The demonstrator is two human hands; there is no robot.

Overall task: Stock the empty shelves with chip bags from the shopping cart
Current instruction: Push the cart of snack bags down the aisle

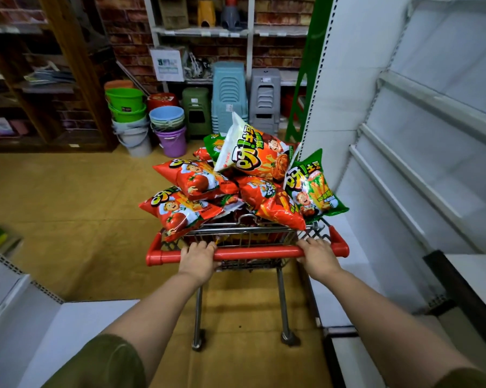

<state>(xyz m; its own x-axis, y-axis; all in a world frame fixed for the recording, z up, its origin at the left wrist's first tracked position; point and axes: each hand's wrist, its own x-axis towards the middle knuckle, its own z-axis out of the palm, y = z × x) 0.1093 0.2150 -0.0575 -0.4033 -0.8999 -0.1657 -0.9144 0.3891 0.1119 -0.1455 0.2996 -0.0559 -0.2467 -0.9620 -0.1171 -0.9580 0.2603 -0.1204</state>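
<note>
A metal shopping cart point(244, 236) with a red handle bar point(253, 254) stands in front of me, heaped with several chip bags. Red bags point(191, 180) lie on the left of the pile, a white and orange bag point(253, 155) sits on top, and a green bag point(314, 189) leans at the right. My left hand point(198, 260) grips the handle bar left of centre. My right hand point(318, 257) grips it near the right end. White shelves point(421, 152) run along the right side with nothing on them.
Stacked plastic buckets point(167, 121) and stools point(229, 96) stand against the brick back wall. A wooden cabinet point(40, 79) fills the far left. A white shelf unit point(26, 317) sits at my near left. The tan floor point(68, 205) stretches left of the cart.
</note>
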